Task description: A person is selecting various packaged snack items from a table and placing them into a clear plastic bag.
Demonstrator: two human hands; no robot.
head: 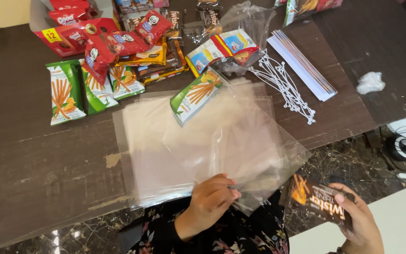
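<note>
My left hand (210,200) pinches the near edge of a clear cellophane bag (254,150) and lifts it off a stack of clear bags (156,146) on the dark wooden table (38,160). A green snack pack (196,95) lies on the far side of that stack, partly behind the raised bag. My right hand (360,221) holds a dark brown wafer snack pack (318,202) off the table's edge, to the right of the bag.
More green snack packs (66,91), red packs (113,44) and a red box (64,37) lie at the back left. White ties (285,87) and a stack of white cards (301,63) sit at the right. A crumpled plastic scrap (370,82) lies far right.
</note>
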